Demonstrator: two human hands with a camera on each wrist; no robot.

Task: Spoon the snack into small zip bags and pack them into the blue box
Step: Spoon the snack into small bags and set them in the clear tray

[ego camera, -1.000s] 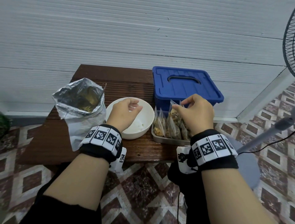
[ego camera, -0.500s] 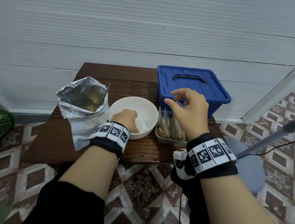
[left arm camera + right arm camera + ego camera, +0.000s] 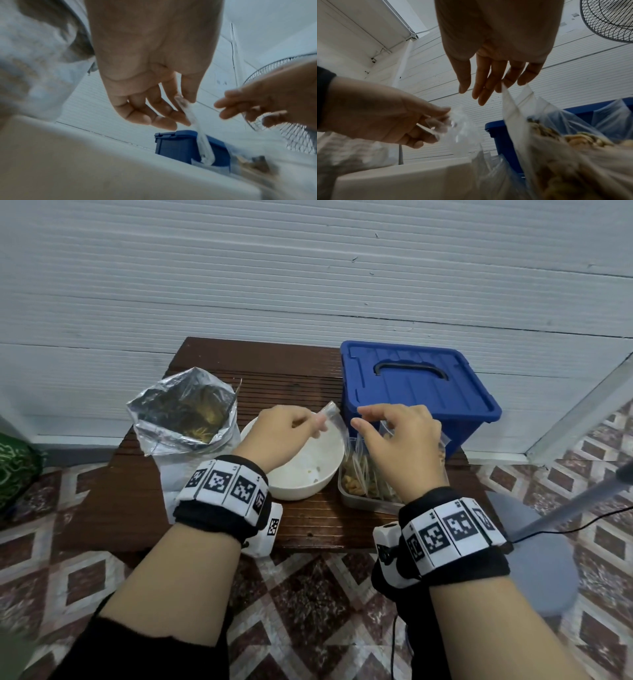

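Left hand (image 3: 287, 433): pinching an empty zip bag (image 3: 334, 419) at its top, over the white bowl (image 3: 308, 474).
Right hand (image 3: 400, 446): fingers loose and apart, holding nothing, at 3 o'clock of the bag, above the filled bags (image 3: 359, 477) in the tray (image 3: 356, 501).
Blue box (image 3: 418, 392): lid on, at 12 o'clock of the tray.
Change: half a second ago the left hand was down in the bowl; now it's up with the bag.
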